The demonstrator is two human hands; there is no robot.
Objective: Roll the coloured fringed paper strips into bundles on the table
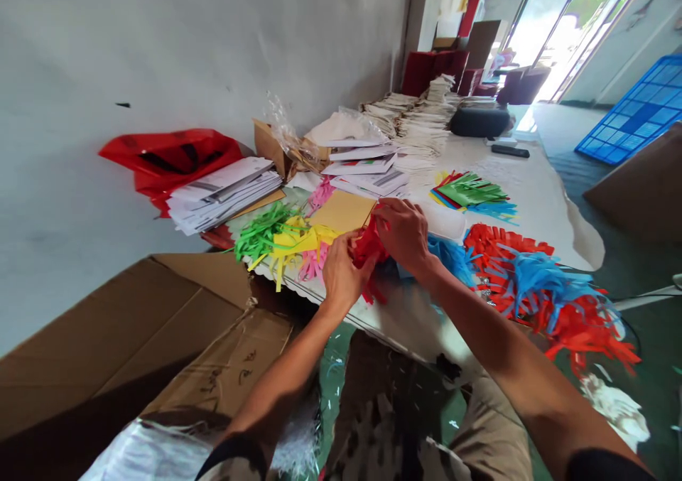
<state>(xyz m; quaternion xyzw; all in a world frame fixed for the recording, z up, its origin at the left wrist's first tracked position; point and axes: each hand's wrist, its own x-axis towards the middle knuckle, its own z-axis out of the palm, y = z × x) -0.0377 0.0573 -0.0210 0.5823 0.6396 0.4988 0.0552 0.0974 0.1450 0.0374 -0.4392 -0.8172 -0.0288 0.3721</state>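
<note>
Both hands meet over the near edge of the white table, closed on a red fringed paper piece. My left hand grips its left side with bent fingers. From the upper right, my right hand pinches the same piece, hiding part of it. Red strips hang below the hands. Beside my left hand lie yellow fringed paper, pink fringe and green fringe. A tan sheet rests just behind. Right of my right hand are blue fringe and red fringe.
Paper stacks and a red bag stand at the back left. A fan of colored fringes, a phone and a black case lie farther right. An open cardboard box stands at lower left; a blue crate leans at right.
</note>
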